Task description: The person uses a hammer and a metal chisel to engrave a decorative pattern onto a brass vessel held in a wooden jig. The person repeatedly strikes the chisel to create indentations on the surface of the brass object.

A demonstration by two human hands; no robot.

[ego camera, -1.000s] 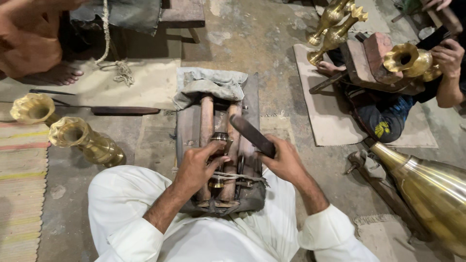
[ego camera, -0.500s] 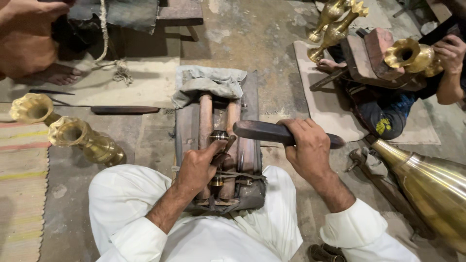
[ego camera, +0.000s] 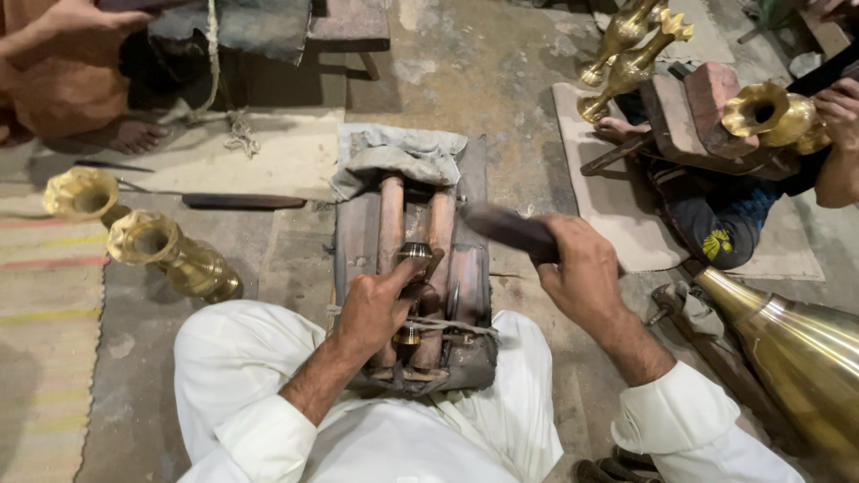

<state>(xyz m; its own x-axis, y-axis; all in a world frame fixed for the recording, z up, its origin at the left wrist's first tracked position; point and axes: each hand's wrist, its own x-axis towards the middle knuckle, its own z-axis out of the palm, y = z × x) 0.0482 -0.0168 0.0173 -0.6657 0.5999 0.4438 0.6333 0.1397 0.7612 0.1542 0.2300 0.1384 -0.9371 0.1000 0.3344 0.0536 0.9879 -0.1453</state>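
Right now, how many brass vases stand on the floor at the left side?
2: one brass vase by the striped mat's edge, another brass vase just right of it, nearer the person's knee. More brassware lies elsewhere.

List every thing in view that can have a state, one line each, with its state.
Left hand: gripping the small metal piece on the wooden jig.
Right hand: raised, clasping the dark striking tool, which is blurred.
Grey cloth: crumpled over the jig's far end.
Two brass vases at left: lying on the floor.
Large brass vessel at right: tilted.
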